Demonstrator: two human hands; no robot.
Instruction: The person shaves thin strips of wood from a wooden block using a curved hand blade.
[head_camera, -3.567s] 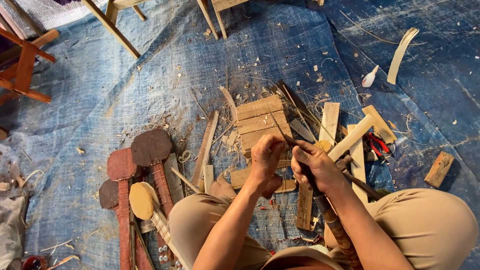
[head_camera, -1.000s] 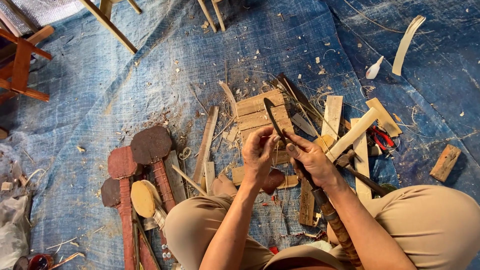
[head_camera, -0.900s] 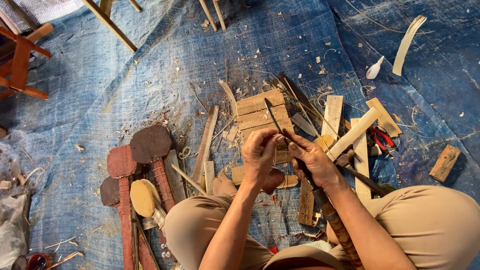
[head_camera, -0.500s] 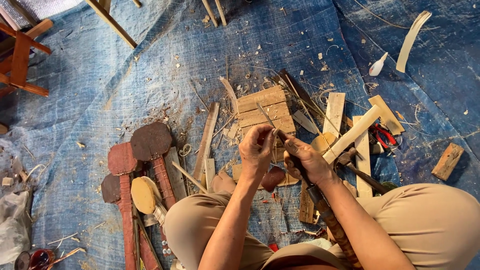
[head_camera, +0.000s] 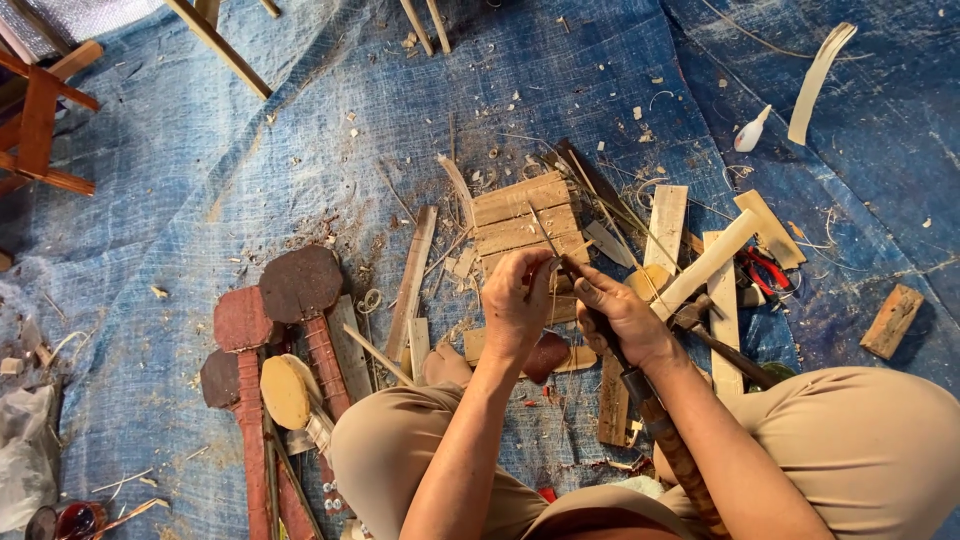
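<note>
My left hand (head_camera: 515, 305) pinches a thin pale wooden sliver (head_camera: 543, 232) that sticks up past my fingers over a stack of short wooden slats (head_camera: 520, 212). Just to its right, my right hand (head_camera: 622, 315) grips a long-handled knife. Its dark wrapped handle (head_camera: 668, 450) runs back along my forearm towards my body, and the blade end meets the sliver between my two hands. I sit on a blue tarp (head_camera: 300, 150) with my knees spread.
Dark red paddle-shaped instrument bodies (head_camera: 298, 285) and a yellow round one (head_camera: 285, 392) lie at the left. A wooden mallet (head_camera: 712, 262), red-handled pliers (head_camera: 765, 270), loose slats, a wood block (head_camera: 892, 320), a white bottle (head_camera: 750, 130) and a curved strip (head_camera: 820, 70) lie right. Shavings litter the tarp.
Both hands have stayed close together over the slats. The knife blade, which reached further up earlier, now sits closer to my fingers on the sliver. The view has shifted slightly.
</note>
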